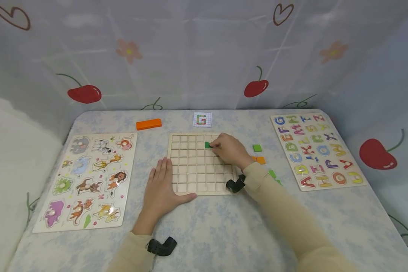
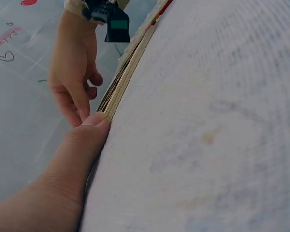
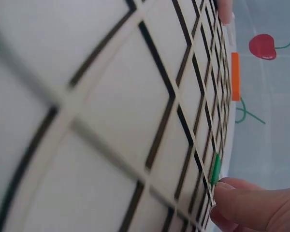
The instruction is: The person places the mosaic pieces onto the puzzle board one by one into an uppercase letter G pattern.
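Observation:
A wooden grid board [image 1: 190, 177] lies flat at the middle of the table. My right hand [image 1: 215, 145] reaches over its far right part, fingers curled, and pinches a small green square tile [image 1: 207, 145] in a cell of the second row. In the right wrist view the green tile [image 3: 215, 168] stands on edge in the grid, just above my fingertips [image 3: 232, 186]. My left hand [image 1: 161, 185] lies flat on the table at the board's near left corner, fingers straight. Its thumb [image 2: 89, 133] presses against the board's edge [image 2: 123, 79].
An orange bar [image 1: 149, 124] and a small pattern card [image 1: 202, 119] lie beyond the board. Loose green [image 1: 257, 148] and orange [image 1: 260, 160] tiles sit to its right. An animal puzzle [image 1: 86, 181] lies at the left, an alphabet puzzle [image 1: 317, 151] at the right. Curtains enclose the table.

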A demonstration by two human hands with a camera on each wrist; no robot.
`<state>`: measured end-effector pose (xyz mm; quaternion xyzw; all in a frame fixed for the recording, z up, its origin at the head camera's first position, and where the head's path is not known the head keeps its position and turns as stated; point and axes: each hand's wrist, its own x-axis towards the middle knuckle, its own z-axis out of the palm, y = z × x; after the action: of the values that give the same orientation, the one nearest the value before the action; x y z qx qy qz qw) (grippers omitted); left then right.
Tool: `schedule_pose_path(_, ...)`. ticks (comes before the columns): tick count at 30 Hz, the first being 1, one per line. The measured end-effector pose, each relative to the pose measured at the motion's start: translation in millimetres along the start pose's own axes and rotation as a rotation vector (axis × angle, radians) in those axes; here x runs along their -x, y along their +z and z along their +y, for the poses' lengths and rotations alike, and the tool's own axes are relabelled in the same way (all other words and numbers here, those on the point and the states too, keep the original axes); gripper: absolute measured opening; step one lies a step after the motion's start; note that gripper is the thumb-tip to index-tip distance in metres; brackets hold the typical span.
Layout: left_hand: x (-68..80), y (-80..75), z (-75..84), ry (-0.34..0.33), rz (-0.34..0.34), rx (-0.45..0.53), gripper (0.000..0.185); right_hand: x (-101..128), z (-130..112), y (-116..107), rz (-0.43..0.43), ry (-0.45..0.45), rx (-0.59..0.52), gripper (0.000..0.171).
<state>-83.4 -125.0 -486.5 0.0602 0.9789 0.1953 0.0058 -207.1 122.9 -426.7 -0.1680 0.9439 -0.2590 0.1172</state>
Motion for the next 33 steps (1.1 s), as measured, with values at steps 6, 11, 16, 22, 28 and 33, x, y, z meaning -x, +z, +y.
schedule_pose_path(6, 1.0, 0.7, -2.9, 0.007, 0.0, 0.008, 0.141, 25, 24, -18, 0.018, 0.067, -0.014, 0.036)
schedule_pose_path(11, 0.9, 1.9, -3.0, 0.007, 0.004, 0.012, 0.141, 50, 55, -31, 0.029, 0.1, 0.004, 0.035)
schedule_pose_path(16, 1.0, 1.4, -2.3, 0.011, 0.007, 0.018, 0.141, 72, 78, -36, 0.025, 0.124, 0.044, 0.035)
schedule_pose_path(22, 0.8, 1.4, -2.9, 0.011, 0.008, 0.013, 0.142, 84, 85, -35, 0.012, 0.147, 0.019, 0.032)
schedule_pose_path(28, 0.8, 1.8, -2.6, 0.012, 0.007, 0.014, 0.142, 83, 87, -32, 0.035, 0.148, -0.063, 0.02)
schedule_pose_path(33, 0.7, 1.7, -2.9, 0.007, 0.005, 0.009, 0.142, 73, 85, -31, 0.066, 0.139, -0.124, 0.014)
